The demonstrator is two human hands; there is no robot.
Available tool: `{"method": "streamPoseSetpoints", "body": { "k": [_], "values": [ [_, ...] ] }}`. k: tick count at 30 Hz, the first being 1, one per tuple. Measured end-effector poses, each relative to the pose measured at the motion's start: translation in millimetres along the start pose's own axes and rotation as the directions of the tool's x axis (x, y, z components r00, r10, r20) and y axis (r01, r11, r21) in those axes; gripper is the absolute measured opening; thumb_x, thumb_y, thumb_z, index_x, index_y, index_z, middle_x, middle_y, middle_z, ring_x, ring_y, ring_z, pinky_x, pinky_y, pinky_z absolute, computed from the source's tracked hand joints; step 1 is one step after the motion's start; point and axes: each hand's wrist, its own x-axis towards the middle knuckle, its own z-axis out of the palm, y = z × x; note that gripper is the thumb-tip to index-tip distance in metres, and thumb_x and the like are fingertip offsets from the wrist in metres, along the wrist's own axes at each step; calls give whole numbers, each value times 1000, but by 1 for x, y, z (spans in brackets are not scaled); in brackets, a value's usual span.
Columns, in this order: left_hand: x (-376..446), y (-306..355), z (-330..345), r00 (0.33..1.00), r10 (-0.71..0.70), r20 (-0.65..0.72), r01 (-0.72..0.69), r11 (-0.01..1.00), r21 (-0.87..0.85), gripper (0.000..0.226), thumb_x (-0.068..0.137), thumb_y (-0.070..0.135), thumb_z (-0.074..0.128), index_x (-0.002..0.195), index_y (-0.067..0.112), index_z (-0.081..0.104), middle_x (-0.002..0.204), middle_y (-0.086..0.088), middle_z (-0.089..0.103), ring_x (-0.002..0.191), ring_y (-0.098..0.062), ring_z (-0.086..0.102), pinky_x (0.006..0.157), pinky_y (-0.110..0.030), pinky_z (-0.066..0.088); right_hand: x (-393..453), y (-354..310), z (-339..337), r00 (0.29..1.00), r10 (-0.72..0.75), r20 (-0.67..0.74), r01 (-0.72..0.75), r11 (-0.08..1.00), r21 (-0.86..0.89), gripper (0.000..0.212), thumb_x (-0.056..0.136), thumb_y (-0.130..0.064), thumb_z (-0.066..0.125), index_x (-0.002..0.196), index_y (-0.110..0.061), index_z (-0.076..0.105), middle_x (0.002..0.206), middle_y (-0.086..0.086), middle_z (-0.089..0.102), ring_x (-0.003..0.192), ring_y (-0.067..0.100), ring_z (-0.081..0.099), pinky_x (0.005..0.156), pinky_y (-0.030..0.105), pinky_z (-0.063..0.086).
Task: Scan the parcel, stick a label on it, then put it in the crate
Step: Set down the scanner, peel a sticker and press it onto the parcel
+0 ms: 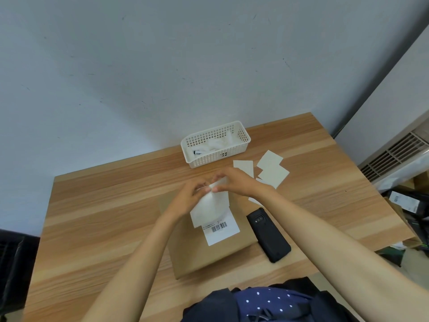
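A flat brown cardboard parcel lies on the wooden table in front of me, with a white barcode label stuck on its top. Above the parcel, my left hand and my right hand meet and pinch the top corner of a white label sheet, which hangs down over the parcel. A black handheld scanner lies just right of the parcel. The white perforated crate stands at the back of the table and holds some white items.
Several blank white label sheets lie scattered to the right of the crate. The table's back edge meets a grey wall. Boxes and dark items are piled beyond the table's right edge. A dark chair is at the left.
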Motion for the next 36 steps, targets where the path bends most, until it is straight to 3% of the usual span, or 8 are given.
{"method": "streamPoseSetpoints", "body": {
  "k": [3, 6, 12, 17, 20, 25, 30, 36],
  "values": [
    [3, -2, 0, 995, -75, -66, 74, 997, -13, 12, 93, 33, 63, 89, 25, 72, 90, 6, 75, 90, -12, 68, 78, -34, 48, 2, -5, -1, 1000, 0, 13, 0, 999, -38, 18, 91, -32, 66, 82, -17, 69, 90, 4, 72, 91, 24, 65, 79, 38, 48],
    [4, -3, 0, 994, -79, -72, 78, 997, -16, 12, 95, 28, 63, 89, 23, 72, 92, 7, 74, 92, -11, 68, 84, -34, 49, -1, -4, -1, 1000, 2, 16, -3, 1000, 19, 19, 94, -26, 62, 76, -27, 64, 82, -7, 66, 85, 16, 62, 77, 37, 46],
    [-1, 5, 1, 994, -101, -48, 92, 982, -165, 16, 97, 19, 61, 92, 6, 71, 89, -1, 73, 76, -1, 63, 70, -14, 44, -6, -4, 0, 998, -51, 28, 45, 984, 172, 16, 96, -17, 62, 82, -20, 68, 79, -12, 65, 76, 0, 60, 68, 15, 44],
    [-1, 4, 1, 991, -128, -29, 117, 964, -238, 18, 97, 19, 62, 97, 4, 72, 94, -13, 75, 77, -10, 66, 71, -22, 46, -7, 1, 2, 999, -54, -5, 53, 973, 225, 12, 95, -15, 64, 88, -10, 73, 80, -8, 68, 73, -4, 60, 67, 6, 44],
    [0, 2, 3, 988, -153, -31, 139, 952, -273, 18, 97, 18, 62, 98, 2, 71, 95, -17, 75, 78, -16, 66, 70, -26, 47, -6, 3, 3, 998, -50, -29, 56, 969, 241, 13, 94, -14, 64, 89, -7, 73, 83, -2, 69, 76, 4, 61, 66, 7, 43],
    [-1, -2, 5, 970, -231, -71, 198, 929, -311, 15, 97, 19, 61, 93, 10, 72, 83, -1, 71, 72, -12, 62, 65, -23, 46, -8, 9, 3, 996, -46, -78, 64, 967, 245, 14, 93, -18, 66, 81, -19, 71, 80, -10, 68, 73, -4, 61, 70, 13, 43],
    [-4, -1, 5, 933, -320, -166, 229, 881, -414, 17, 90, 26, 71, 102, 15, 70, 97, 3, 73, 82, -8, 67, 69, -20, 50, -9, 11, 3, 992, 10, -129, 20, 974, 226, 11, 94, -23, 64, 92, -18, 73, 87, -10, 67, 85, 6, 63, 79, 28, 47],
    [-8, -14, 10, 880, -391, -269, 223, 842, -492, 24, 94, 20, 66, 113, 5, 68, 106, -10, 74, 90, -18, 70, 72, -21, 55, -18, 17, 0, 989, 29, -147, 10, 966, 258, 37, 89, -16, 63, 106, -48, 55, 94, 3, 60, 97, 24, 62, 82, 33, 50]
  ]
}}
